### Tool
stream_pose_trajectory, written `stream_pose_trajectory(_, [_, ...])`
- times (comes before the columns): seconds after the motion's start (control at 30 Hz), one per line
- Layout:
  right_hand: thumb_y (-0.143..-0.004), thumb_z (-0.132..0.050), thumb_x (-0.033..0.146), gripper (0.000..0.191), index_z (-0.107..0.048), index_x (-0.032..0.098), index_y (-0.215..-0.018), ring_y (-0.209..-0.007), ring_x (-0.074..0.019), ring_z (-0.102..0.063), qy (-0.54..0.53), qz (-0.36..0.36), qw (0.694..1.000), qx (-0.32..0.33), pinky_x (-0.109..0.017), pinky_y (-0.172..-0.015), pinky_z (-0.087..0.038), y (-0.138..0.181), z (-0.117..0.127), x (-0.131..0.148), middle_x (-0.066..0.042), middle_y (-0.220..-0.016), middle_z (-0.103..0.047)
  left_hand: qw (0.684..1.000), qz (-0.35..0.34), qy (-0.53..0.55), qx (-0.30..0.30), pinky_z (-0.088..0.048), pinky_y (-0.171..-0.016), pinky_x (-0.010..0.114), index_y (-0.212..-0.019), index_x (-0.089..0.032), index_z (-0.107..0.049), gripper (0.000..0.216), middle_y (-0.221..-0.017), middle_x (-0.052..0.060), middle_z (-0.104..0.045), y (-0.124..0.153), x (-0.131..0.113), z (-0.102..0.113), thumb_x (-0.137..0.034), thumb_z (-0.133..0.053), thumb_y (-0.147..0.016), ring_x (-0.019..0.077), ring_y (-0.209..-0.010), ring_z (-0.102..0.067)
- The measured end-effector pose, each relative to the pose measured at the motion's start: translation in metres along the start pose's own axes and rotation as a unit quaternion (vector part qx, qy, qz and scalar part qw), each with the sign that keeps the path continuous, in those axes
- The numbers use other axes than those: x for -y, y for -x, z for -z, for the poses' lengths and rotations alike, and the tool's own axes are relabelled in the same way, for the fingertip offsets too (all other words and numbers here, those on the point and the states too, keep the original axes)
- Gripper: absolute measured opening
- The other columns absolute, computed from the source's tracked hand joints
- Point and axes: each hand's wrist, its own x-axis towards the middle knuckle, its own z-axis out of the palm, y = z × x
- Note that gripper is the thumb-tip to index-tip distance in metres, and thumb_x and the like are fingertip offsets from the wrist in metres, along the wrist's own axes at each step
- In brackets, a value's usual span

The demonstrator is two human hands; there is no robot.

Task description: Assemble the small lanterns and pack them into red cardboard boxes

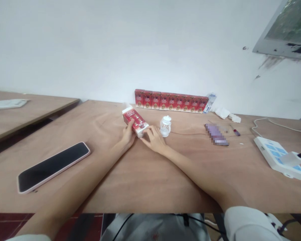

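A small red and white carton (134,121) lies on the wooden table (145,174), its far flap open. My left hand (128,135) grips its near left side with curled fingers. My right hand (154,138) presses closed fingers against the carton's near end. Just right of my right hand stands a small clear jar with a white lid (165,126), untouched.
A row of several matching red cartons (170,101) lines the wall. A black phone in a pink case (52,166) lies at the left. A blurred purple item (216,134), a small red-tipped tool (235,131), crumpled tissue (225,113) and a white-blue power strip (281,157) sit at the right.
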Motion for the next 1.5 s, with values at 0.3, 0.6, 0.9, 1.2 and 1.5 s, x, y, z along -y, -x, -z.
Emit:
stream_pose_trajectory(0.3, [-0.089, -0.044, 0.027, 0.024, -0.065, 0.020, -0.100, -0.098, -0.0221, -0.051, -0.015, -0.015, 1.000, 0.001, -0.037, -0.085, -0.039, 0.003, 0.006, 0.003, -0.009, -0.106, -0.059, 1.000, -0.009, 0.021, -0.014, -0.054, -0.070, 0.027, -0.084, -0.015, -0.061, 0.027, -0.081, 0.004, -0.068, -0.003, 0.002, 0.002, -0.040, -0.066, -0.075, 0.0149, -0.071, -0.064])
stream_pose_trajectory(0.6, [-0.077, -0.045, 0.012, 0.039, -0.060, 0.018, -0.112, -0.105, -0.0236, -0.052, -0.066, -0.058, 0.996, -0.019, -0.039, -0.093, -0.042, 0.004, 0.005, 0.001, -0.011, -0.116, -0.054, 0.999, 0.031, 0.034, 0.009, -0.054, -0.070, 0.026, -0.084, -0.017, -0.059, 0.019, -0.082, 0.004, -0.068, -0.007, -0.002, 0.004, -0.034, -0.065, -0.078, 0.0147, -0.073, -0.064])
stream_pose_trajectory(0.9, [-0.071, -0.049, 0.011, 0.048, -0.058, 0.023, -0.116, -0.102, -0.0174, -0.055, -0.316, -0.198, 0.928, 0.016, -0.034, -0.091, -0.047, 0.002, -0.004, -0.012, -0.008, -0.120, -0.047, 0.998, 0.019, 0.020, 0.054, -0.054, -0.077, 0.030, -0.089, -0.019, -0.059, 0.023, -0.092, 0.005, -0.068, -0.011, -0.001, 0.008, -0.033, -0.069, -0.074, 0.0169, -0.084, -0.065])
stream_pose_trajectory(1.2, [-0.062, -0.048, 0.010, 0.056, -0.057, 0.025, -0.115, -0.094, -0.0172, -0.060, -0.524, -0.262, 0.810, 0.006, -0.033, -0.084, -0.050, -0.002, -0.005, -0.019, -0.004, -0.123, -0.057, 0.999, 0.012, 0.009, 0.040, -0.056, -0.077, 0.031, -0.089, -0.019, -0.060, 0.028, -0.095, 0.005, -0.069, -0.008, -0.002, 0.006, -0.033, -0.074, -0.069, 0.0173, -0.083, -0.065])
stream_pose_trajectory(1.5, [-0.060, -0.046, 0.006, 0.062, -0.055, 0.026, -0.118, -0.100, -0.0165, -0.055, -0.378, -0.248, 0.892, -0.014, -0.032, -0.085, -0.050, 0.002, -0.013, -0.015, -0.006, -0.125, -0.049, 0.999, 0.003, -0.002, 0.044, -0.056, -0.079, 0.033, -0.089, -0.019, -0.059, 0.032, -0.094, 0.006, -0.068, -0.008, -0.003, 0.007, -0.038, -0.074, -0.068, 0.0189, -0.087, -0.066])
